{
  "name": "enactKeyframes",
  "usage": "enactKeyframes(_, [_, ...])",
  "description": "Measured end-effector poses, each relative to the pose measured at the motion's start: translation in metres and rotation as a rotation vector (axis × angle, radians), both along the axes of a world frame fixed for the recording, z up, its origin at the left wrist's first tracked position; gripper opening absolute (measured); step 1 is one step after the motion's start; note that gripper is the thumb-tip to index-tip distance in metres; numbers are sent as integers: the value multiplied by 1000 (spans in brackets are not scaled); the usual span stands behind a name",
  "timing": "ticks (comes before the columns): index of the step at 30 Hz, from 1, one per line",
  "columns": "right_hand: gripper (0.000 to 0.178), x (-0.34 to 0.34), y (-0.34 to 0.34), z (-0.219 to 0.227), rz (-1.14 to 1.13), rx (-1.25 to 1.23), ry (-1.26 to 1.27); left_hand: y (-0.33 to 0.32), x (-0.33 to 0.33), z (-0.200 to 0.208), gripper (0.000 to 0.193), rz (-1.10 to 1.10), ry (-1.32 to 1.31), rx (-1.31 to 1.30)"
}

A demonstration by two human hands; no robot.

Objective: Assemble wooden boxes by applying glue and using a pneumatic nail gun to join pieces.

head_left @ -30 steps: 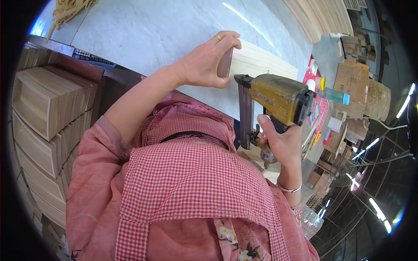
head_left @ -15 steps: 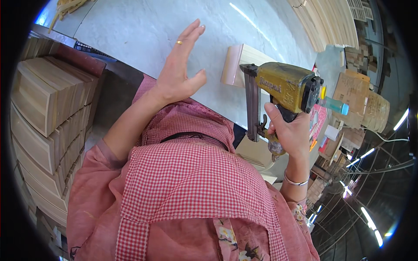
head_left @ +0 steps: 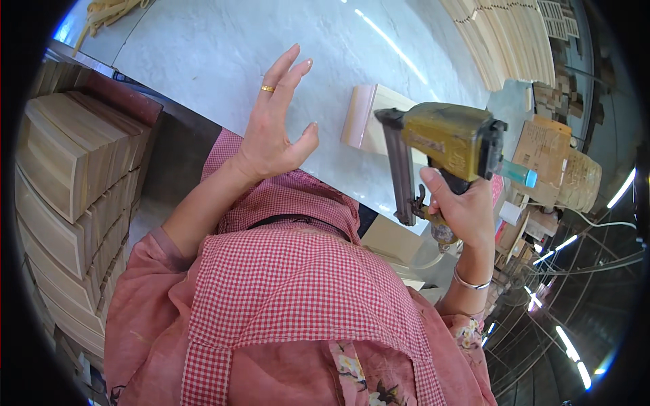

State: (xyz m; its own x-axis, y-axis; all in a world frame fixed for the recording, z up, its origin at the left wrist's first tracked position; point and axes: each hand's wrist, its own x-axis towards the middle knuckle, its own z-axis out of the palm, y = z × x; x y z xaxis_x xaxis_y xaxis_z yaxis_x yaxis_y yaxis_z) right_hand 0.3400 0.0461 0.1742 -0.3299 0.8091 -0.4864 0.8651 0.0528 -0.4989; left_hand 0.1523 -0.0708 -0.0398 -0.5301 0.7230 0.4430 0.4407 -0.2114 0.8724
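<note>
Empty and raised over the near edge of the table (head_left: 203, 74), the person's left hand (head_left: 274, 139) has its fingers spread and thumb apart, gripping nothing. Their right hand (head_left: 467, 206) is wrapped around the handle of a yellow nail gun (head_left: 447, 132), which points left.

The wood piece (head_left: 369, 125) lies on the table, right of the left hand and apart from it, partly behind the gun. From this angle the gun's nose overlaps the wood; it appears lifted clear, though one view cannot settle that. A pinkish strip faces the left hand along one end of the piece, with a pale surface running off behind it.

As for progress, the strip and the pale part look already set together, but no fastener can be made out, so how much nailing is done or left cannot be told. Stacks of shallow trays (head_left: 74, 155) at the left look assembled. Slats (head_left: 511, 40) are bunched at the table's far right, looking unused, with cardboard boxes (head_left: 542, 145) beyond.
</note>
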Motion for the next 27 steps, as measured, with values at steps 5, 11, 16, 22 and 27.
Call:
enactKeyframes(5, [33,-15,18,1,-33,98,20,0,2,-2,76,15,16,-1])
enactKeyframes(11, [36,-17,33,-3,14,56,0,1,1,-3,76,-1,8,-12])
enactKeyframes(16, [35,-19,39,-2,14,27,-1,1,0,-4,75,-12,4,3])
enactKeyframes(22, [32,-17,42,1,14,24,-4,0,0,-3,69,-8,5,-14])
enactKeyframes(27, [29,18,54,4,-36,115,68,9,4,13,60,-60,174,-98])
